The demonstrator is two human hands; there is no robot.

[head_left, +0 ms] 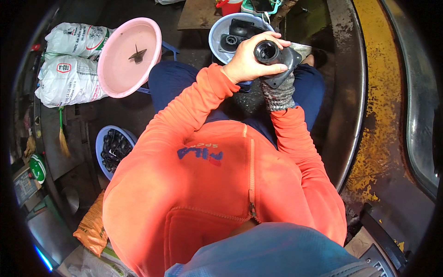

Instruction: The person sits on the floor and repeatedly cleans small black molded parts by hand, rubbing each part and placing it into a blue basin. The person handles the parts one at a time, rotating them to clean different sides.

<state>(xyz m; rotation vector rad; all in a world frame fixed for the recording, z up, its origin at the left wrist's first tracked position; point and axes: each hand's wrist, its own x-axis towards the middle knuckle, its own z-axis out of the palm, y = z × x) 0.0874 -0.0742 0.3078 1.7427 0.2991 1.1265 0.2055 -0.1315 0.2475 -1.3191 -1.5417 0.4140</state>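
Above my knees, both hands are closed around a black moulded part (pixel 290 59) with a round hollow neck and a flat flange with small holes. My bare left hand (pixel 249 60) wraps it from the left, its thumb lying across the part below the neck and its fingers behind. My right hand (pixel 279 92), in a grey knit glove, grips the part from below; its fingers are mostly hidden behind the flange. Just beyond my hands stands a light blue basin (pixel 213 40), holding several similar black parts (pixel 229 41).
Left of my knee, a pink basin (pixel 158 44) contains a dark pointed piece (pixel 137 56). A smaller blue basin (pixel 98 152) full of small black pieces sits nearer me. White sacks (pixel 69 81) lie far left. A rusty yellow metal edge (pixel 380 97) runs along my right.
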